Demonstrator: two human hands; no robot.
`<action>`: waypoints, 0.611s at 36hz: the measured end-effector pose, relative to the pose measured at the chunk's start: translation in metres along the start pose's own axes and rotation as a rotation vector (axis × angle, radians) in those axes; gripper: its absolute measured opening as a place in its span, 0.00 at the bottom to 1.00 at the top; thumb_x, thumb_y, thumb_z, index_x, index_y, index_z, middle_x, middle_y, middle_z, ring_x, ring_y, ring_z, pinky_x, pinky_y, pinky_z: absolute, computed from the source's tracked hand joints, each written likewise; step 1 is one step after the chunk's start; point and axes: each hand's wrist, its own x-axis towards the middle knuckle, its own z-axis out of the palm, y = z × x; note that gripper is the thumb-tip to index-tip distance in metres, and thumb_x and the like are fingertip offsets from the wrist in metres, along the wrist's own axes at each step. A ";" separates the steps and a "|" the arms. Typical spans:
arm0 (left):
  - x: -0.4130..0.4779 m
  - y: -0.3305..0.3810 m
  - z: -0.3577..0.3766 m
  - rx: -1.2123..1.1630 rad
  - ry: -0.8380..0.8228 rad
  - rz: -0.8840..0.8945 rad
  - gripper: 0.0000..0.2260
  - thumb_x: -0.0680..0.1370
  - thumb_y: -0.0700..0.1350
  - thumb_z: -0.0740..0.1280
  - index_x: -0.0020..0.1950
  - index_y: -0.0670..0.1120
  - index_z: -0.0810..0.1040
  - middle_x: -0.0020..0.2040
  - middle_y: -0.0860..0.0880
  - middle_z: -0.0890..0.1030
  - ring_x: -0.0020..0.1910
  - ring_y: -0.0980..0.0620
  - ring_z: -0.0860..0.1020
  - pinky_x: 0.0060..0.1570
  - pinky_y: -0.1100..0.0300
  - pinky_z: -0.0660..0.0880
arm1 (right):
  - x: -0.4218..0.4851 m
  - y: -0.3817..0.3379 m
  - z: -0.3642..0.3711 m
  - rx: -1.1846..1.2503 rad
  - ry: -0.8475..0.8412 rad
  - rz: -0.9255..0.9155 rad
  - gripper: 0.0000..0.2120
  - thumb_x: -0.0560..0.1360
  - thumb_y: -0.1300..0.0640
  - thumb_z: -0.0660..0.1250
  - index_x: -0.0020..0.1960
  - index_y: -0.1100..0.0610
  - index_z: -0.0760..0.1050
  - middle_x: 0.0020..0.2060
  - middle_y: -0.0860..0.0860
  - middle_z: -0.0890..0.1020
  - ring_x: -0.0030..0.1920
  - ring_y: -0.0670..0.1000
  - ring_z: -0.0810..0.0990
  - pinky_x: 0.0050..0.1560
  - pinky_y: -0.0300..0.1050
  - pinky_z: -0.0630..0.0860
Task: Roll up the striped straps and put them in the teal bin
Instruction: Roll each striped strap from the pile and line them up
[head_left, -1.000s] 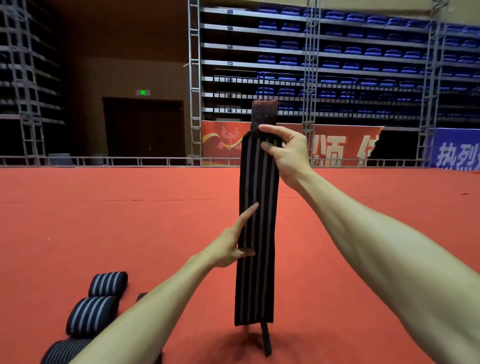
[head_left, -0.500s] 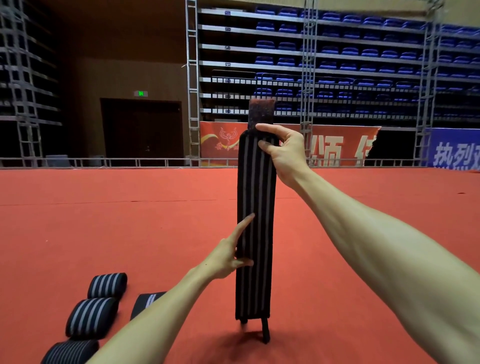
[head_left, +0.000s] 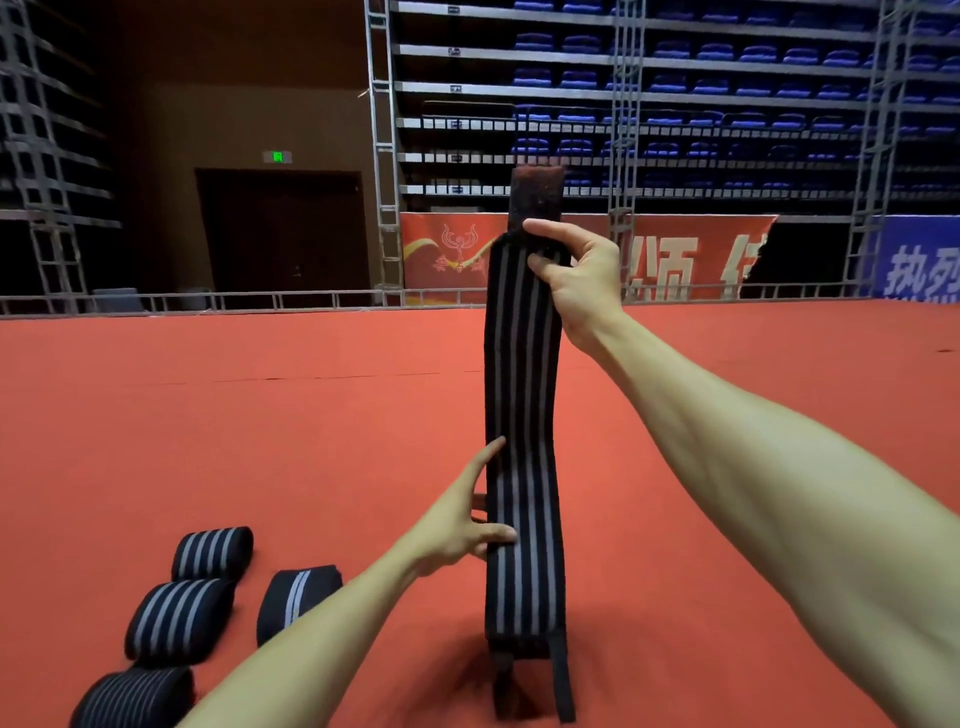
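A long black strap with grey stripes hangs upright in front of me, its dark red hook patch at the top and its bottom end touching the red floor. My right hand pinches it near the top between thumb and fingers. My left hand holds its lower left edge, thumb across the front and forefinger stretched up along the side. Several rolled striped straps lie at the lower left: one, another, a third. No teal bin is in view.
Red carpet floor stretches around me. A low metal rail borders it at the back, with scaffolding, blue seats and banners behind.
The strap has come down so its bottom end now rests and bends on the floor. My left hand slid lower along it. More of the rolled straps show at the lower left.
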 end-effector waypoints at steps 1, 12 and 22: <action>0.004 -0.005 0.004 -0.013 0.002 -0.013 0.44 0.75 0.35 0.74 0.74 0.72 0.54 0.63 0.41 0.75 0.39 0.51 0.78 0.38 0.56 0.79 | -0.001 0.006 -0.001 -0.007 0.002 0.011 0.18 0.74 0.73 0.68 0.53 0.53 0.83 0.51 0.49 0.84 0.53 0.47 0.84 0.56 0.42 0.80; 0.047 -0.101 0.043 0.117 0.057 -0.181 0.39 0.73 0.34 0.73 0.76 0.61 0.60 0.56 0.44 0.81 0.45 0.48 0.82 0.45 0.54 0.81 | -0.025 0.128 -0.028 -0.107 0.014 0.171 0.20 0.73 0.74 0.68 0.50 0.49 0.84 0.47 0.45 0.85 0.49 0.40 0.83 0.56 0.37 0.79; 0.065 -0.145 0.054 0.696 -0.082 -0.146 0.18 0.80 0.51 0.68 0.68 0.51 0.75 0.65 0.47 0.62 0.58 0.48 0.70 0.69 0.56 0.65 | -0.052 0.199 -0.042 -0.116 0.022 0.262 0.21 0.73 0.75 0.67 0.49 0.50 0.83 0.46 0.42 0.84 0.47 0.34 0.81 0.51 0.31 0.76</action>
